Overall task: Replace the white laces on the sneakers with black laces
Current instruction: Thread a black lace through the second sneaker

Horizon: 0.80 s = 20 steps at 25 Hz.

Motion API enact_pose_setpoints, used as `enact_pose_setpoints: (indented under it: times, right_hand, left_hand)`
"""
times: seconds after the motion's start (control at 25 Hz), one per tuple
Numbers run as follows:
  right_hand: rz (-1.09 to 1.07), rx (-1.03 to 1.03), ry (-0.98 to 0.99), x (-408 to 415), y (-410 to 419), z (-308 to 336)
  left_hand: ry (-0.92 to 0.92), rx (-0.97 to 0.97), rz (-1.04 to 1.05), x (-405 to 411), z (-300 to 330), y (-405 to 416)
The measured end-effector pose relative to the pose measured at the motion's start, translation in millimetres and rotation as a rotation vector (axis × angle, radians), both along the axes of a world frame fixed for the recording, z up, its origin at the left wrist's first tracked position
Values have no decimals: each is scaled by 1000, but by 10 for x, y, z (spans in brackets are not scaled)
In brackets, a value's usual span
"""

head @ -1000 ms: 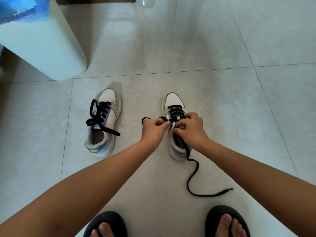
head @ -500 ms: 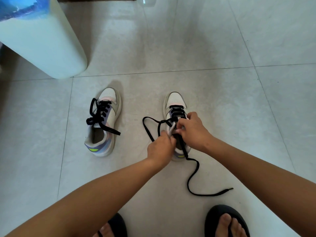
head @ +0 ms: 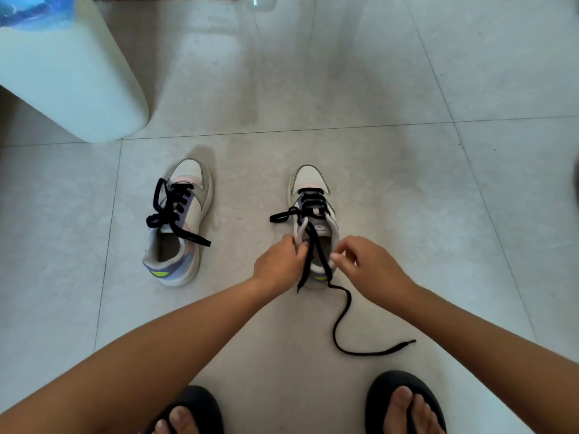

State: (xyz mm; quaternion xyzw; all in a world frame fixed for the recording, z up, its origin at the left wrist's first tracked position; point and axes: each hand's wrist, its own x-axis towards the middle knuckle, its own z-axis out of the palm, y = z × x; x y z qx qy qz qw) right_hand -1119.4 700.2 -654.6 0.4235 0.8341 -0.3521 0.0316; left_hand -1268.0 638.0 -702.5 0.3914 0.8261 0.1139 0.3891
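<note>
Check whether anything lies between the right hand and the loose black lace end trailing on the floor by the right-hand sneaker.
Nothing visible does. The right hand hovers by the heel of the sneaker, and the loose lace end lies on bare floor tile nearer the person, apart from the sandalled foot.

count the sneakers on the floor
2. Left sneaker sits alone with black laces tied. Right sneaker is under both hands, its black lace trailing loose. None appears hidden.
</note>
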Motion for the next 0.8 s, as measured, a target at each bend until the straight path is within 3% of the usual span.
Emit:
enact_pose_setpoints:
  times: [0.04,0.2,0.28,0.4,0.44,0.48,0.64,0.8]
  right_hand:
    - [-91,30,2,-87,44,-62]
    - [-75,-20,-101,-292,28,-200]
    - [-226,-210,61,-304,115,-93]
    - [-531,-671,361,-177,322,122]
    - [-574,-718,400,-105,394,178]
    - [-556,-661,368,-27,466,209]
    - [-255,-103,88,170,629,244]
    - [-267,-152,56,256,757,166]
  left_hand:
    - [-9,-3,3,-28,3,-6]
    - [28,-6,-19,-80,16,-30]
    - [40,-8,-36,-102,28,-22]
    - [75,-19,-43,-116,63,-13]
    - [87,-24,-37,-119,76,-10]
    - [95,-30,-29,-126,91,-9]
    - [98,-47,-17,-150,121,-14]
    - [87,-59,0,-155,116,4]
